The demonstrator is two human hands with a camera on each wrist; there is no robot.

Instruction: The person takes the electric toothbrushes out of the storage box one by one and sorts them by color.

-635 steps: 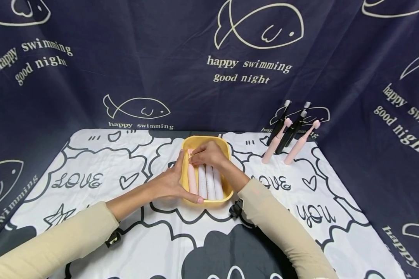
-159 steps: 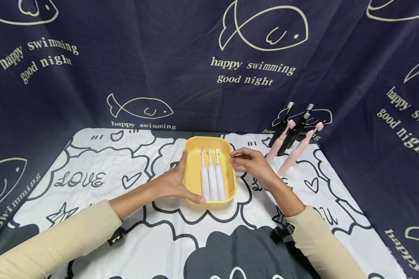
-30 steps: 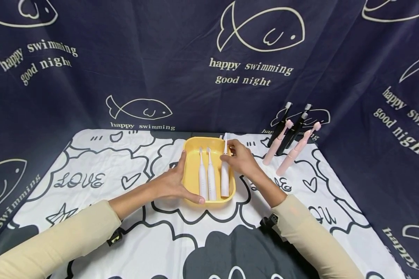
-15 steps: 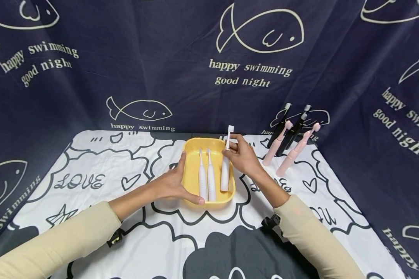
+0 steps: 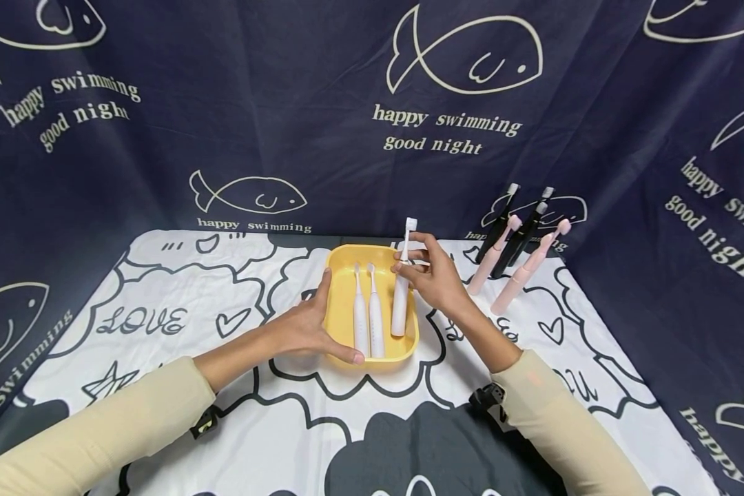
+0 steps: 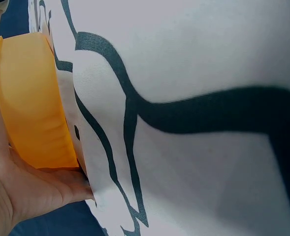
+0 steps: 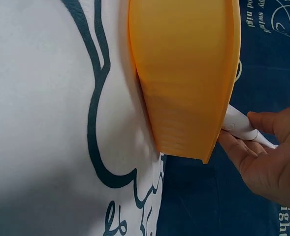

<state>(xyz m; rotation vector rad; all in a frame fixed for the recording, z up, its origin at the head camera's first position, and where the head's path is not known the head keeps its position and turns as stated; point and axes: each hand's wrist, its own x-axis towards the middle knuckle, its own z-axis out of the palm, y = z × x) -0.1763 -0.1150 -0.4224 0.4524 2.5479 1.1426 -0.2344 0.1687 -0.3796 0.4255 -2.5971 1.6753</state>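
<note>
A yellow tray (image 5: 341, 344) lies on the patterned cloth in the head view. Two white electric toothbrushes (image 5: 360, 317) lie side by side in it. My left hand (image 5: 300, 324) holds the tray's left side, thumb at the near rim; the left wrist view shows this hand (image 6: 21, 191) against the outer wall. With thumb and fingers, my right hand (image 5: 434, 275) pinches another white electric toothbrush (image 5: 400, 303) near its neck. Its head points up and away, above the tray's right side. In the right wrist view the tray wall partly hides that toothbrush (image 7: 239, 122).
Right of the tray, several black electric toothbrushes (image 5: 517, 241) and pink electric toothbrushes (image 5: 487, 267) stand grouped on their bases. A dark blue curtain (image 5: 322, 124) hangs behind and beside the cloth-covered table (image 5: 161, 296).
The pink toothbrush earlier in the tray is gone from it, and the pink ones at the right now include another. My right hand has raised and tilted a white toothbrush at the tray's right.
</note>
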